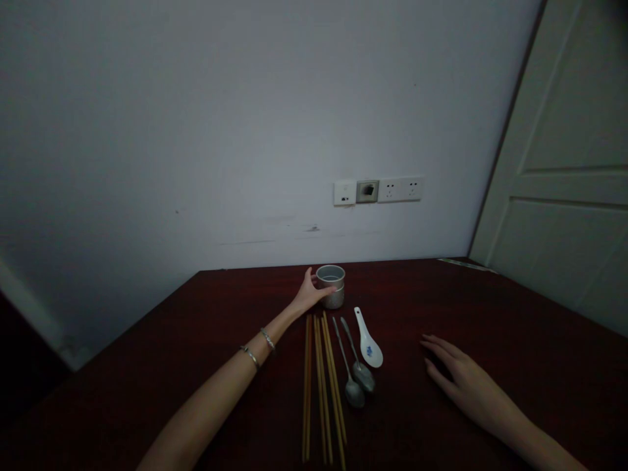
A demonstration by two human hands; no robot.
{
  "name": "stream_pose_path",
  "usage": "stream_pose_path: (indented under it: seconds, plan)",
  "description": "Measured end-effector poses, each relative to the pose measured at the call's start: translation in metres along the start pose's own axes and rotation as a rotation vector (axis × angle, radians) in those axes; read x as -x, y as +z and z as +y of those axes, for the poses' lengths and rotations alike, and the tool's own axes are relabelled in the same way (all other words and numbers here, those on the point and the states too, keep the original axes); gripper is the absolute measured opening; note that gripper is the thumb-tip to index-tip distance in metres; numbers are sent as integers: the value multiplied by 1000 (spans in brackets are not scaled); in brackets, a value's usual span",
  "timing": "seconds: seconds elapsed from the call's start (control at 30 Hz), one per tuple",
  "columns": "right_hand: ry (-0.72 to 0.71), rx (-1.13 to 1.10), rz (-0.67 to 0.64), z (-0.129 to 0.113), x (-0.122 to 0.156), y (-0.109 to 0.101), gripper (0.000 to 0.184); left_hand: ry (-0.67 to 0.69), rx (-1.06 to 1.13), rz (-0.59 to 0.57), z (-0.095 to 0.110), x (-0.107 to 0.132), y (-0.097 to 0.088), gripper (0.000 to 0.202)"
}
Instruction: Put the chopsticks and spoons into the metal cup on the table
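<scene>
My left hand [313, 290] reaches to the back of the table, its thumb and fingers around a grey metal cup [334, 299] that stands upright. My right hand [449, 367] lies on the tabletop at the right, fingers stretched out, holding nothing. Between my arms lie several wooden chopsticks [321, 386], pointing away from me. Beside them are two metal spoons, one with a rounder bowl [354, 394] and one nearer the white spoon [364, 377]. A white ceramic soup spoon [371, 350] with a blue mark is closest to my right hand.
The dark red table [196, 340] meets a pale wall [245, 131] at its back edge. Low on the wall are sockets [400, 189] and switch plates [345, 193]. A light panelled door [569, 183] stands at the right. A thin strip [466, 264] lies near the back right edge.
</scene>
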State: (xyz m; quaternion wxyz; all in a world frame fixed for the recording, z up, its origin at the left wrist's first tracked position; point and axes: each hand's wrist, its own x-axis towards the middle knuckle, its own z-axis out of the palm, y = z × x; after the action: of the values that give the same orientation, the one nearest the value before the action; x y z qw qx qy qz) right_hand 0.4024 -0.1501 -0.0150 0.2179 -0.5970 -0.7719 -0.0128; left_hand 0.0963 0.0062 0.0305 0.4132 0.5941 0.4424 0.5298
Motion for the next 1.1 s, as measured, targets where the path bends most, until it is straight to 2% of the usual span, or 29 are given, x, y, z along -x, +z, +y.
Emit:
stream_pose_path:
  seconds: [0.1,0.2,0.27,0.33,0.47,0.63,0.87,1.1]
  plan:
    - [-11,2,-3,2,0,2,47,-27,-93,66,2,4,-18,93]
    - [-30,3,19,6,0,6,46,-2,-342,93,5,12,-39,60]
    - [-42,1,42,8,0,10,46,4,-521,23,9,22,-50,32]
    - [-48,2,51,10,0,14,47,-59,-653,-104,15,35,-57,16]
    - [-54,3,59,12,0,16,47,-228,-784,-316,29,65,-57,17]
    - [-71,4,57,12,0,14,46,-324,-892,-429,41,92,-50,18]
    - [-62,31,35,10,-1,13,49,-341,-1048,-468,50,106,-46,25]
    - [-79,41,37,14,-1,17,50,-299,-1196,-445,58,110,-39,29]
